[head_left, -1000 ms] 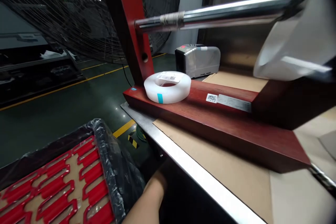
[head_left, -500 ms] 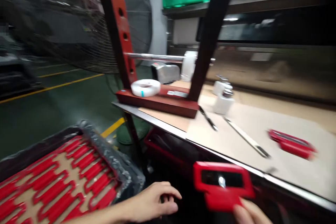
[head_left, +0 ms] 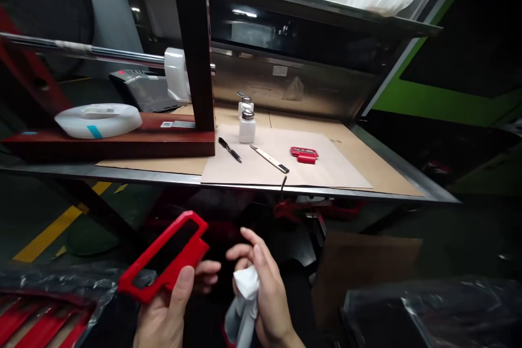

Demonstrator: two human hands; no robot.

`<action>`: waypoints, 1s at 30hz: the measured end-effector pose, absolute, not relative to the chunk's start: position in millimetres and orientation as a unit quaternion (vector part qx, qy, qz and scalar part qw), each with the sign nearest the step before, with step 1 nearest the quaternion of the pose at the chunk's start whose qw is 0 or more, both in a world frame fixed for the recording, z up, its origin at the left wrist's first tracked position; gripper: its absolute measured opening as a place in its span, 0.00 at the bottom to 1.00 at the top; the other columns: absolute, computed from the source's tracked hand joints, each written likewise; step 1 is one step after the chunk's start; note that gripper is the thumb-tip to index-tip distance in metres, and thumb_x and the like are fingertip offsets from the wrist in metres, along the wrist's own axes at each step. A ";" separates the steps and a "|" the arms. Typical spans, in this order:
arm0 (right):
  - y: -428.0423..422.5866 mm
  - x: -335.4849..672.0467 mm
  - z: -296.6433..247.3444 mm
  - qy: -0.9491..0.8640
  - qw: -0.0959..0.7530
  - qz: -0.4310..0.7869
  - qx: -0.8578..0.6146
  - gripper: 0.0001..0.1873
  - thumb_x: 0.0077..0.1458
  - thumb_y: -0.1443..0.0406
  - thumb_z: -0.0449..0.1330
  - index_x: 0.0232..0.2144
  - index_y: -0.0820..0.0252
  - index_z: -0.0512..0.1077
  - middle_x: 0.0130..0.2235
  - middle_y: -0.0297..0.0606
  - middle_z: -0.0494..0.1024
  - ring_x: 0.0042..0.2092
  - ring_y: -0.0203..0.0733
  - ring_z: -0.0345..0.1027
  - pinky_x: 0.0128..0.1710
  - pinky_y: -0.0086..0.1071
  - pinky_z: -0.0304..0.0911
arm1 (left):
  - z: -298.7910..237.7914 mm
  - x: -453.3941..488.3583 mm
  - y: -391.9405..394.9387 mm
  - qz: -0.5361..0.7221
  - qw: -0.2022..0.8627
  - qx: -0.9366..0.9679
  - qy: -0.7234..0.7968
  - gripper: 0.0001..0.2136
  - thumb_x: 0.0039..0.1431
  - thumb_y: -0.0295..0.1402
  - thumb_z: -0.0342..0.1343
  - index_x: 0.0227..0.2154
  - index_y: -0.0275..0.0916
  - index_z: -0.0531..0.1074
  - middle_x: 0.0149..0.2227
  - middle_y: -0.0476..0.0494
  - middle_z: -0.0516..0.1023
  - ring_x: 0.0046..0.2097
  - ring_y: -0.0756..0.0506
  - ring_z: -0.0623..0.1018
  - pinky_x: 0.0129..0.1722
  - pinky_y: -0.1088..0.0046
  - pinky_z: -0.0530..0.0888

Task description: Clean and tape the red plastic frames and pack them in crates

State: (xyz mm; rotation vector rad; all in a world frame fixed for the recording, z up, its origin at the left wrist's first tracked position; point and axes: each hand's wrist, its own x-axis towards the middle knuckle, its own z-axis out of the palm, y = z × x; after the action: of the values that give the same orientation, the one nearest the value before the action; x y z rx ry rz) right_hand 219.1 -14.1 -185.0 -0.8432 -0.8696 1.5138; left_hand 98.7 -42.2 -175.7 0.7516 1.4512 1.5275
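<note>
My left hand (head_left: 167,304) grips a red plastic frame (head_left: 161,261), its thumb lying on the near side. The frame is tilted, with a long dark window and a stepped block along one side. In my right hand (head_left: 269,293) a bunched white cloth (head_left: 247,288) hangs down between thumb and fingers. Both hands are in front of the bench edge, apart from each other. A similar red part (head_left: 305,154) lies on the bench's paper sheet (head_left: 326,171), beside a cream utility knife (head_left: 269,159) and a black pen (head_left: 230,149).
Two white pump bottles (head_left: 247,128) stand behind the knife. A dark red stand (head_left: 196,65) at left carries a metal rod with a tape roll (head_left: 176,73); another tape roll (head_left: 98,120) lies on its base. A plastic-lined crate (head_left: 101,288) of red parts is at lower left.
My view has swung right. The red frame, in my right hand before, is now in my left hand. A white cloth is now in my right hand.
</note>
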 end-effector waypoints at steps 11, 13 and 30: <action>-6.0 186.7 -198.8 -0.344 0.585 0.639 -0.361 0.26 0.60 0.48 0.44 0.52 0.54 0.64 0.50 0.39 0.70 0.52 0.40 0.62 0.54 0.37 0.56 | -199.9 125.2 -18.1 0.571 0.255 0.409 0.665 0.20 0.52 0.51 0.52 0.40 0.42 0.73 0.40 0.44 0.78 0.44 0.41 0.76 0.41 0.70 0.75; -6.5 189.9 -204.1 -0.412 0.549 0.592 -0.422 0.26 0.60 0.47 0.42 0.39 0.57 0.69 0.39 0.37 0.72 0.42 0.38 0.64 0.45 0.33 0.60 | -197.9 117.0 -14.4 0.573 0.243 0.402 0.672 0.21 0.52 0.52 0.51 0.40 0.42 0.72 0.42 0.44 0.77 0.48 0.40 0.75 0.42 0.70 0.74; 5.8 206.5 -210.7 -0.478 0.497 0.681 -0.248 0.19 0.34 0.50 0.69 0.20 0.61 0.77 0.35 0.39 0.71 0.33 0.36 0.62 0.34 0.30 0.58 | -186.4 77.8 -4.9 0.521 0.355 0.359 0.688 0.24 0.49 0.56 0.51 0.15 0.40 0.59 0.16 0.53 0.61 0.21 0.50 0.64 0.23 0.75 0.63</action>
State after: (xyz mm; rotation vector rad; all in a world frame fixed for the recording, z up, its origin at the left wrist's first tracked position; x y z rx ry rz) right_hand 206.5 5.8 -210.7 -0.6009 -1.1564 1.6480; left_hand 77.8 -4.9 -186.4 0.9282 1.7779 1.3452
